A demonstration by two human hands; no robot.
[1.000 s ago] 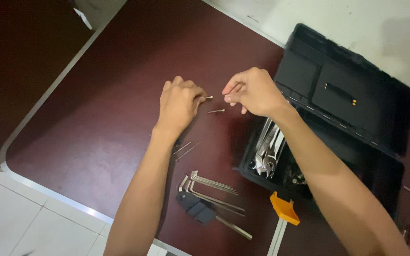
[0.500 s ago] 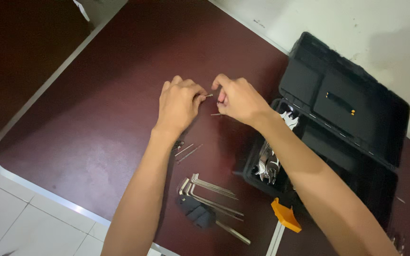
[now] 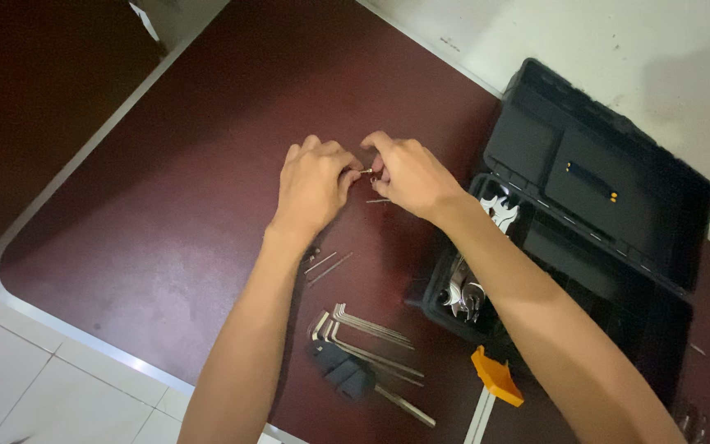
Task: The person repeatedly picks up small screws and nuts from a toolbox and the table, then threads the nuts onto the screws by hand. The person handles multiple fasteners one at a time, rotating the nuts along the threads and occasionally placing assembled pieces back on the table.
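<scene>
My left hand and my right hand meet fingertip to fingertip over the dark red table. Between their pinched fingers sits a tiny metal part, mostly hidden; both hands grip it. A thin metal pin lies on the table just below my right hand. Two slim rods lie beside my left wrist. Several L-shaped hex keys rest near my left forearm, next to their dark holder.
An open black toolbox stands at the right, with wrenches in its tray. An orange-handled tool lies at the front. The table's rounded metal edge runs along the left, above white floor tiles.
My right hand has moved left from near the toolbox to meet my left hand. The two hands now pinch the small part together.
</scene>
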